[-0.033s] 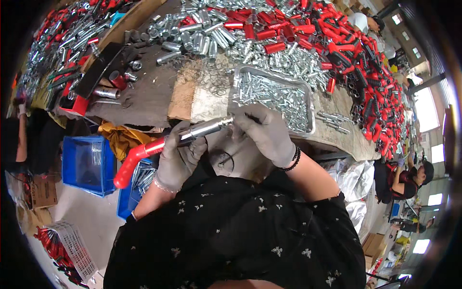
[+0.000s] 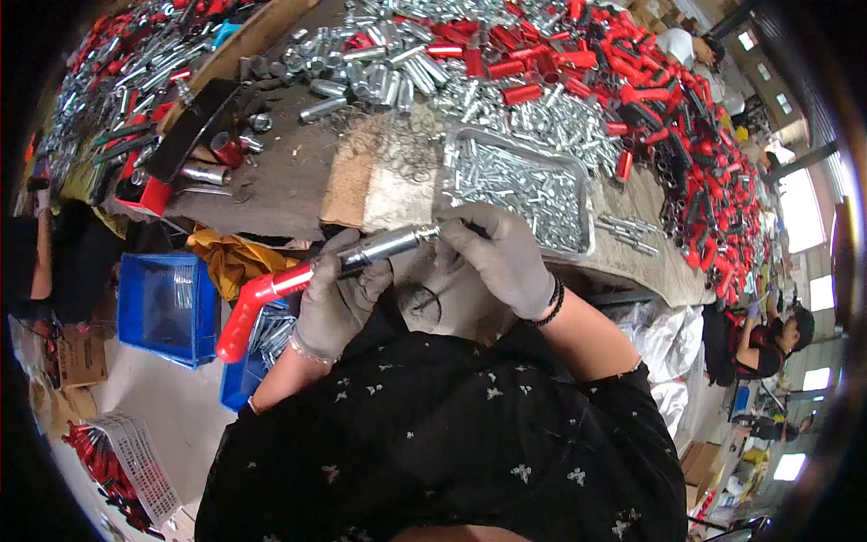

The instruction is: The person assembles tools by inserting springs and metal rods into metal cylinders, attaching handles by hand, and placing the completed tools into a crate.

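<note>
A metal tool point(image 2: 386, 246) with a bent red handle lies across both my gloved hands, above my lap. My left hand point(image 2: 332, 307) is closed around its middle, where the red handle meets a dark and shiny steel sleeve. The red end hangs down to the left. At the narrow right tip, the thumb and fingers of my right hand point(image 2: 506, 257) are pinched together; any small part between them is hidden. Just beyond the right hand stands a clear tray point(image 2: 587, 212) of small metal pins. Thin wire rings point(image 2: 411, 149) are heaped on a board behind the tool.
Loose steel sleeves point(image 2: 384, 77) and red handles point(image 2: 646, 95) are piled across the back and right of the bench. Blue crates point(image 2: 167, 303) stand below at left, near a yellow cloth point(image 2: 239, 257) and a white basket point(image 2: 140, 470) of red-handled pieces. Other people work at both sides.
The bench scene has shifted slightly down and right in the picture. Both hands keep the same hold on the tool.
</note>
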{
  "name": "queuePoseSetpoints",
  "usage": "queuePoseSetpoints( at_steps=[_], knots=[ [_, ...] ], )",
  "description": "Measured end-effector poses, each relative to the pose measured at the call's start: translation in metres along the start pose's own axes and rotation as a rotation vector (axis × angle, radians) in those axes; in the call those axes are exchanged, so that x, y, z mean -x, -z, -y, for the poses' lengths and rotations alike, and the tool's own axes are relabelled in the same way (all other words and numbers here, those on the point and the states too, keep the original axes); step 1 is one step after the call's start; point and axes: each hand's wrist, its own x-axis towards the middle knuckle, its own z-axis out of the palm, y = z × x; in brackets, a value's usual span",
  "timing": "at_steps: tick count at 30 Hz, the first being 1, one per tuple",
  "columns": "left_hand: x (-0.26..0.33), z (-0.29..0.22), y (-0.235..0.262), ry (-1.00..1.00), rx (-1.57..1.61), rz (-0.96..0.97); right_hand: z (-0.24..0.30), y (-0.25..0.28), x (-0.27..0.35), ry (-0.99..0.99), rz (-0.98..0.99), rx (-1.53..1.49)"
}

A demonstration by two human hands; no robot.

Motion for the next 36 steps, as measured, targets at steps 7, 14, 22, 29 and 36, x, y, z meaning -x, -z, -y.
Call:
queuePoseSetpoints(
  at_steps=[7,14,22,29,36],
  knots=[
    [0.014,-0.024,0.024,-0.051,0.048,-0.01,0.009,-0.017,-0.037,-0.027,0.256,0.462],
    [0.028,-0.046,0.052,-0.109,0.19,-0.135,0.028,-0.003,-0.229,0.508,-0.296,0.676],
    [0.059,-0.076,0.062,-0.211,0.095,-0.276,0.051,-0.073,-0.395,0.407,-0.014,1.103],
    [0.057,-0.082,0.087,-0.156,0.158,-0.251,0.039,-0.1,-0.467,0.13,0.352,1.29],
    [0.038,-0.08,0.095,-0.148,0.2,-0.167,0.049,-0.112,-0.462,0.006,0.347,1.385]
  ],
)
